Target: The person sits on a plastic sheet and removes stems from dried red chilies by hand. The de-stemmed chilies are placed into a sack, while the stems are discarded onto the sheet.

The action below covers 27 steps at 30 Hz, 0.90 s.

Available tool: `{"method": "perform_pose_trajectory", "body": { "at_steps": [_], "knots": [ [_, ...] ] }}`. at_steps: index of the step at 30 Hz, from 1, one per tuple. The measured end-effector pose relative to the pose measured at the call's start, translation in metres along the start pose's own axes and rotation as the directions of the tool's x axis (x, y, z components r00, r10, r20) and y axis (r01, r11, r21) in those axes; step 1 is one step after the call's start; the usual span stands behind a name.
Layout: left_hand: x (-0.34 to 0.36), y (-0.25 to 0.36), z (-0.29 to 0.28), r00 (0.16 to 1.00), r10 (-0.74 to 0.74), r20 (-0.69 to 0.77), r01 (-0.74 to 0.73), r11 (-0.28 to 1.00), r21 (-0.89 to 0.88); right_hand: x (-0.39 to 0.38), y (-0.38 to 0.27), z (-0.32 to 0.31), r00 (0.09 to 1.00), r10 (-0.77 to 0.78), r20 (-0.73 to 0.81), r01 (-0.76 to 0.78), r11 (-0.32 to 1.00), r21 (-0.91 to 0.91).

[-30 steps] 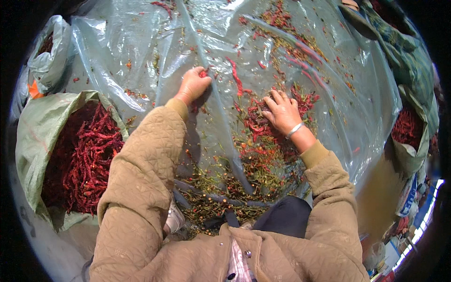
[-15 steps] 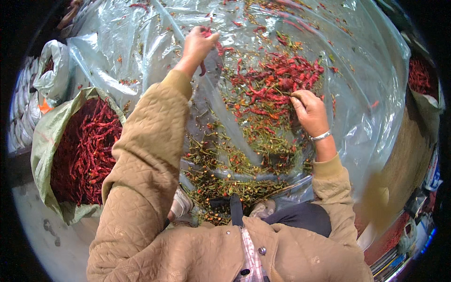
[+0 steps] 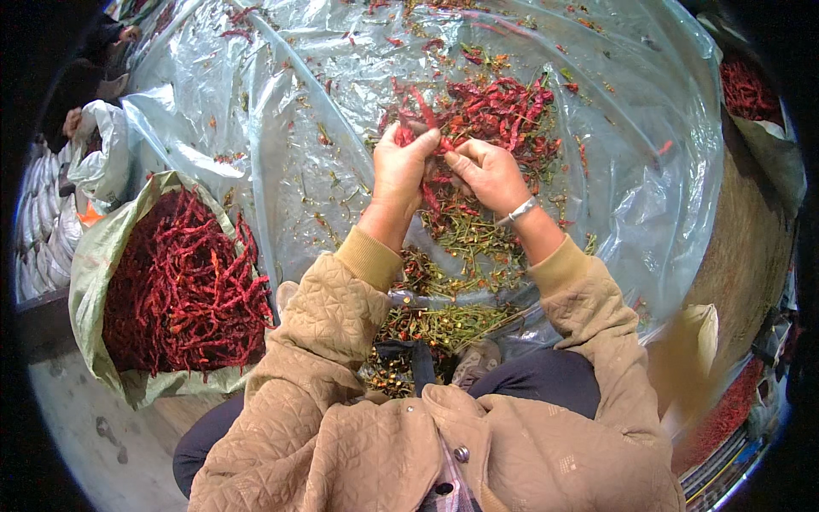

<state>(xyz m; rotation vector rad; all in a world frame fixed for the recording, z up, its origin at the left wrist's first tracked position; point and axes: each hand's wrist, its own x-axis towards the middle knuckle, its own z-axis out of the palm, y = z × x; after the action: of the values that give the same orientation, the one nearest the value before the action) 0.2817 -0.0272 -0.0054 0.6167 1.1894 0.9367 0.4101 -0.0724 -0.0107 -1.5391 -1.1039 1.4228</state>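
My left hand is closed on red dried chilies, some of them hanging below its fingers. Close beside it, my right hand, wearing a silver bangle, pinches at the same chilies with thumb and forefinger. Behind both hands lies a loose heap of dark red chilies on crumpled clear plastic sheeting. Below my wrists, green-yellow stems and small bits are spread over the sheet, reaching to my legs.
An open woven sack of red chilies stands at left, white sacks behind it. Further chili sacks are at the right, beside brown flooring. At the upper left edge, part of another person shows, mostly in shadow.
My hands have come together in the middle. The left moved down and rightward with chilies, after reaching forward. The right moved up and leftward from the heap's lower edge onto the same chilies.
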Motion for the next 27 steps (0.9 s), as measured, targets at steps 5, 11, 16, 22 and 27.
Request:
{"method": "perform_pose_trajectory", "body": {
  "at_steps": [5,11,16,22,27],
  "knots": [
    [-0.031,0.015,0.000,0.690,0.586,0.425,-0.694,0.368,0.618,-0.020,0.010,-0.025,0.988,-0.149,0.039,0.152,0.897,-0.416],
    [-0.053,0.037,-0.001,0.693,-0.004,0.721,-0.677,0.342,0.652,-0.044,-0.015,-0.022,0.835,-0.516,0.189,0.546,0.740,-0.391],
    [-0.062,0.053,0.003,0.660,-0.218,0.719,-0.589,0.444,0.676,-0.076,-0.052,-0.033,0.874,-0.431,0.223,0.439,0.509,-0.740],
    [-0.081,0.064,0.000,0.534,-0.328,0.779,-0.566,0.546,0.617,-0.096,-0.047,-0.035,0.775,-0.492,0.396,0.626,0.513,-0.588],
    [-0.094,0.043,-0.017,0.417,-0.480,0.772,-0.505,0.584,0.636,-0.113,-0.028,-0.028,0.767,-0.377,0.520,0.547,0.808,-0.220]
  ]
}}
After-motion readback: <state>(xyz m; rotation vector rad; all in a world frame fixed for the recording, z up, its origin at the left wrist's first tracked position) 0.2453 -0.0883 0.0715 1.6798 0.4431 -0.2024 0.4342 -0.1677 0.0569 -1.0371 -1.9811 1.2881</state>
